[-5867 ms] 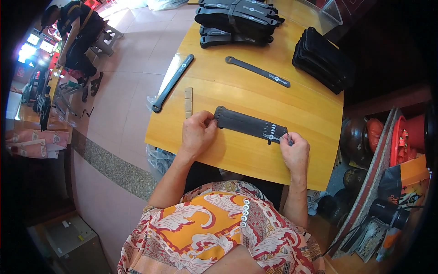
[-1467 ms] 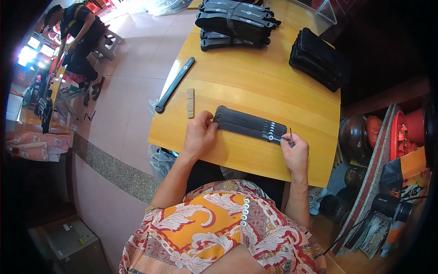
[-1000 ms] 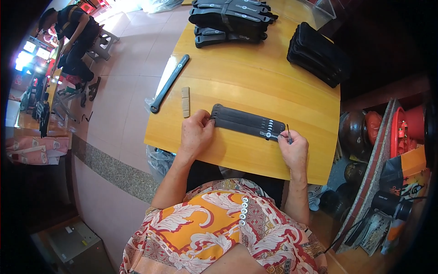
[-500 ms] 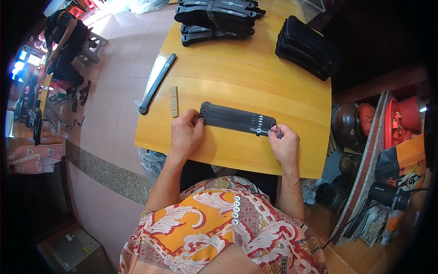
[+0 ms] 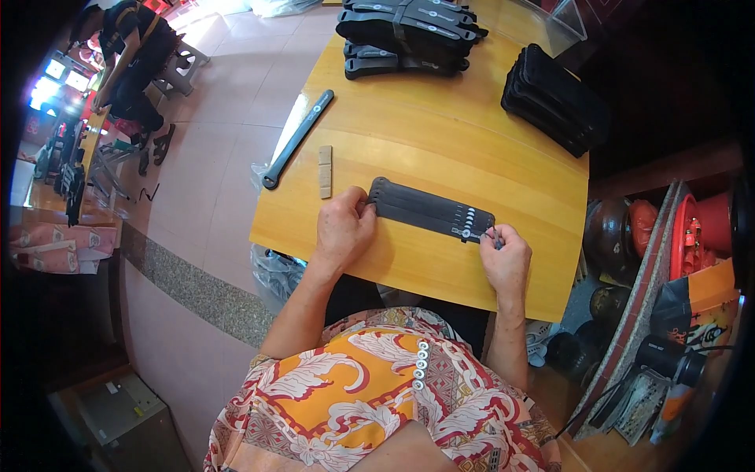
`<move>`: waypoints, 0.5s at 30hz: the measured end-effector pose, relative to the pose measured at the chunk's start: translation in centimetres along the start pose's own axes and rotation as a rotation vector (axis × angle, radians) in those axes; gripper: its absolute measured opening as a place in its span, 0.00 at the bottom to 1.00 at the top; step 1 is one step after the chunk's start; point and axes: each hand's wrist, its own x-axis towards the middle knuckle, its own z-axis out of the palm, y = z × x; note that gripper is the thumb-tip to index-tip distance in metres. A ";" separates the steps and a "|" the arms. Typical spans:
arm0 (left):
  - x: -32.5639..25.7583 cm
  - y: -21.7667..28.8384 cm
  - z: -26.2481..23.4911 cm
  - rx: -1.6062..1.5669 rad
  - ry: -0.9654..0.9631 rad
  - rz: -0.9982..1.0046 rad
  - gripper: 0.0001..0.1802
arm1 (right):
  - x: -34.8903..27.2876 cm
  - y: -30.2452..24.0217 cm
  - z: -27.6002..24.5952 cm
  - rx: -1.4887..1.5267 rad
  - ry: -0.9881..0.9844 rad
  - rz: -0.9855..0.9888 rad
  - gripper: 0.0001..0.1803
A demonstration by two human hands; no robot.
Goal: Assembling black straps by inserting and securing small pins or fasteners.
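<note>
Strap fan [image 5: 417, 208] pinched at both ends, nr the near edge

L hand [image 5: 344, 230]: thumb + fingers pinching the fan's L end, where the rounded tips overlap. R hand [image 5: 506, 256]: fingertips pinched on a small dark piece [image 5: 498, 237] at the R end; can't tell if strap tip or separate item. Fan = several black straps, overlapped & stepped, white marks in a row nr R end. It's over the near half of the yellow tabletop [image 5: 377, 141], roughly midway btwn L & R edges, long side slanting approx w/ the near edge. Can't tell if fully flat or lifted a bit.

Risks (my guess): if L pinch loosens, straps could slide & lose their even steps, bc only the ends seem held. Uneven pull from R hand could skew the row or tug one strap out. Loose strap [image 5: 299, 140] lies along L edge, one end right at it; a L arm brush could tip it off, poss. onto the clear plastic bag [image 5: 271, 275] below the near L corner. Tan block [image 5: 325, 171], just inside that strap, could get knocked too.
</note>
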 end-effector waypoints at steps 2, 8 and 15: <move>0.1 0.0 0.1 -0.011 0.008 -0.016 0.05 | 0.0 0.1 0.1 0.011 0.019 -0.019 0.04; 0.2 -0.1 -0.1 0.012 -0.006 -0.041 0.05 | 0.2 0.6 0.7 0.013 0.031 -0.052 0.05; 0.3 0.2 -0.2 -0.011 -0.009 -0.063 0.05 | 0.2 0.7 0.6 -0.007 0.015 -0.047 0.05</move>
